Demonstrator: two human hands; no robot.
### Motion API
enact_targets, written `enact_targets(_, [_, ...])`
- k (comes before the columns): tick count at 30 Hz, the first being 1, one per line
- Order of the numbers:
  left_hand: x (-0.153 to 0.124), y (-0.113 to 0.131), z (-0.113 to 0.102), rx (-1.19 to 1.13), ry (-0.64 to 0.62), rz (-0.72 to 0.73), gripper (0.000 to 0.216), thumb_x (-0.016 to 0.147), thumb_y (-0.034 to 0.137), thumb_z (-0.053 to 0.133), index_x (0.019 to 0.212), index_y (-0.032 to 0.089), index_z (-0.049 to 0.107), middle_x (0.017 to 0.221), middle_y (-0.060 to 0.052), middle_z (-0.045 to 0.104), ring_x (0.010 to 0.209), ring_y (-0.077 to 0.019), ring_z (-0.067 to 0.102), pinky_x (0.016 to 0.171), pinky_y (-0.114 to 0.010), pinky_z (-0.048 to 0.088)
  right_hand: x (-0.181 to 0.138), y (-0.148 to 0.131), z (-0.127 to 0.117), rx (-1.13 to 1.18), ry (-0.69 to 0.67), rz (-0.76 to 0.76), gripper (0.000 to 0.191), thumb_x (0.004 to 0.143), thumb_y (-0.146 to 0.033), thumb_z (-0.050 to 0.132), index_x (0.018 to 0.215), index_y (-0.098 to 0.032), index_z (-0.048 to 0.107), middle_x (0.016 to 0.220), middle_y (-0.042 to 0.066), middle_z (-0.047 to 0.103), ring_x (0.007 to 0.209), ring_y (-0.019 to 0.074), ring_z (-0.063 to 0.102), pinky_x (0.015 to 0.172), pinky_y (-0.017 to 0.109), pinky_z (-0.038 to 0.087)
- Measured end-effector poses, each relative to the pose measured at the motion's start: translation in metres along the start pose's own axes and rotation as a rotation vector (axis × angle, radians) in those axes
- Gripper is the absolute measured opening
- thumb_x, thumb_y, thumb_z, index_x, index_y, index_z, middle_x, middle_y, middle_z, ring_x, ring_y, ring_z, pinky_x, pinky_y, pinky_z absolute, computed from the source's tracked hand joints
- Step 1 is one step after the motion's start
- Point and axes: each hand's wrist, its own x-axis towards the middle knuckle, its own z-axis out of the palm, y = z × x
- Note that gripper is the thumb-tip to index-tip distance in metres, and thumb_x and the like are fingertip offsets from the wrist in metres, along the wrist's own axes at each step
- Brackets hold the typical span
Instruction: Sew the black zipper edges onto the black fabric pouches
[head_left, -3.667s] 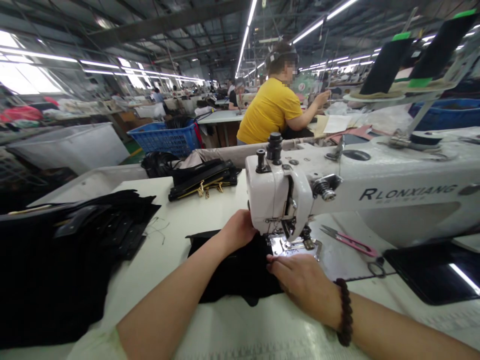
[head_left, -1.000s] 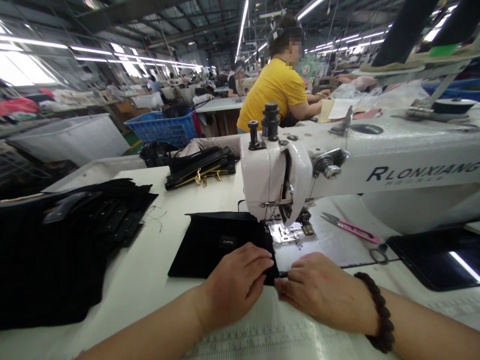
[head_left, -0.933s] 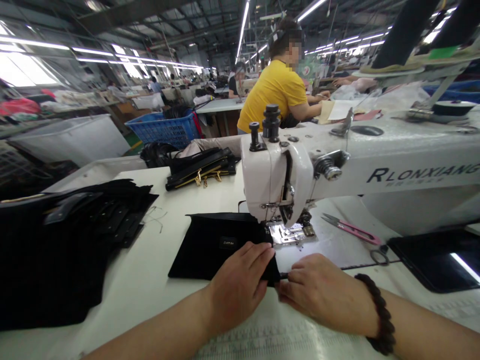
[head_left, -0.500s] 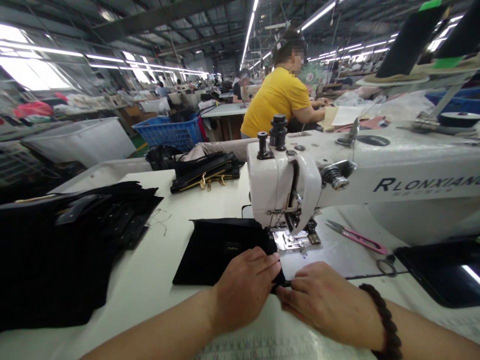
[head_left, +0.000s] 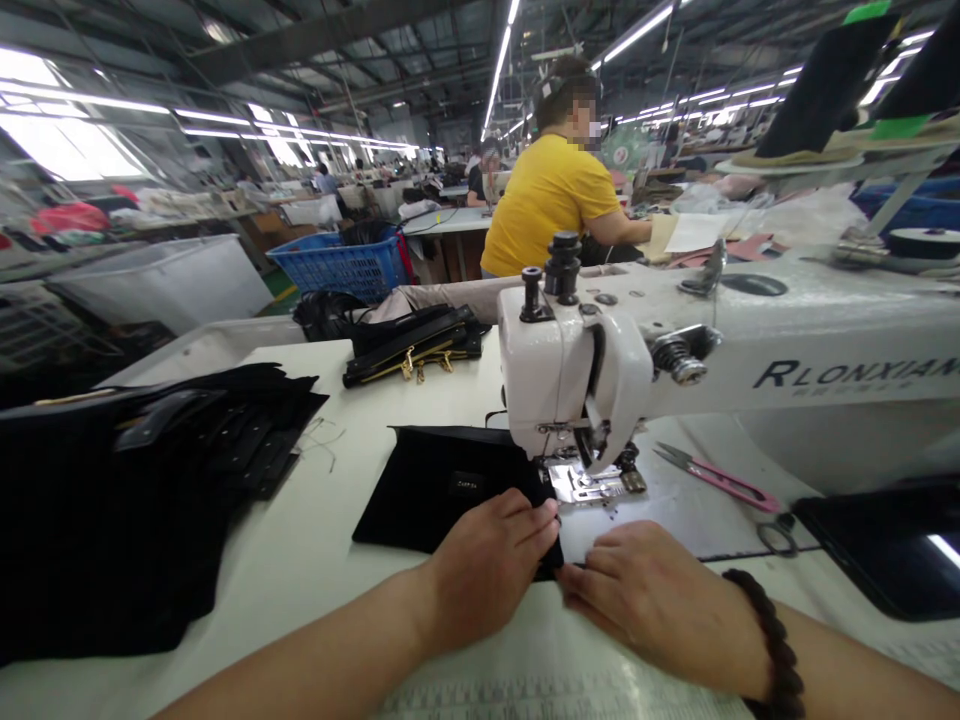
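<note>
A flat black fabric piece (head_left: 420,490) with a small lettered label (head_left: 467,484) lies on the table, its right edge at the presser foot (head_left: 581,480) of a white sewing machine (head_left: 574,370). My left hand (head_left: 491,560) presses on its near right part, fingers together and pointing at the foot; the thumb is hidden. At the near right corner my right hand (head_left: 645,600) is closed, fingertips pinching the fabric edge. A dark beaded bracelet (head_left: 765,635) circles the right wrist.
Pink-handled thread snips (head_left: 720,478) and a dark phone-like slab (head_left: 885,550) lie to the right. Stacked black pieces (head_left: 112,520) cover the left side. Black zippered items (head_left: 416,345) lie behind. Beyond the machine sits a person in a yellow shirt (head_left: 551,205), near a blue crate (head_left: 345,262).
The black fabric has slid a little away from me along the presser foot, its near left corner turning slightly. My hands stay beside it, with the right fingertips closer to its corner.
</note>
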Motion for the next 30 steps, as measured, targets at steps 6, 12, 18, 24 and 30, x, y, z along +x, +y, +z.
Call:
enact_targets(6, [-0.002,-0.002,-0.009,-0.144,0.047,-0.031,0.018,0.081,0.008,0.044,0.09,0.008,0.059,0.091,-0.009,0.062,0.083,-0.0173,0.053,0.079,-0.029,0.046,-0.002,0.001,0.0,-0.023,0.009,-0.011,0.013,0.086,-0.022,0.046,0.079,-0.017,0.055,0.06,-0.001,0.058,0.05,0.0129,0.048,0.047,0.029,0.02])
enact_targets(12, [0.002,0.0,-0.014,-0.164,0.037,-0.028,0.015,0.081,0.009,0.046,0.087,0.008,0.06,0.085,-0.008,0.061,0.077,-0.0167,0.052,0.075,-0.03,0.048,-0.003,0.002,0.0,-0.006,0.013,-0.02,0.018,0.087,-0.021,0.043,0.076,-0.016,0.055,0.058,-0.001,0.057,0.051,0.0122,0.048,0.048,0.029,0.021])
enact_targets(18, [0.002,0.0,-0.011,-0.154,0.054,0.014,0.015,0.081,0.008,0.045,0.084,0.007,0.06,0.082,-0.009,0.062,0.074,-0.0172,0.053,0.07,-0.031,0.048,-0.004,0.002,-0.001,-0.004,-0.002,-0.019,0.018,0.087,-0.022,0.043,0.075,-0.016,0.055,0.059,-0.001,0.058,0.052,0.0126,0.05,0.048,0.029,0.022])
enact_targets(24, [-0.001,-0.002,-0.008,-0.459,0.12,-0.195,0.015,0.08,0.008,0.05,0.084,0.011,0.064,0.081,-0.007,0.064,0.075,-0.0143,0.057,0.068,-0.026,0.049,-0.003,0.003,-0.001,-0.013,-0.013,-0.018,0.015,0.087,-0.023,0.045,0.081,-0.015,0.056,0.06,-0.001,0.059,0.051,0.0125,0.05,0.047,0.028,0.022])
enact_targets(30, [-0.001,-0.004,-0.006,-0.566,0.117,-0.231,0.014,0.079,0.009,0.053,0.084,0.012,0.066,0.08,-0.007,0.065,0.075,-0.0146,0.057,0.067,-0.027,0.048,-0.004,0.001,-0.001,-0.006,-0.025,-0.008,0.013,0.086,-0.024,0.046,0.083,-0.016,0.057,0.06,-0.001,0.059,0.05,0.0121,0.048,0.047,0.028,0.021])
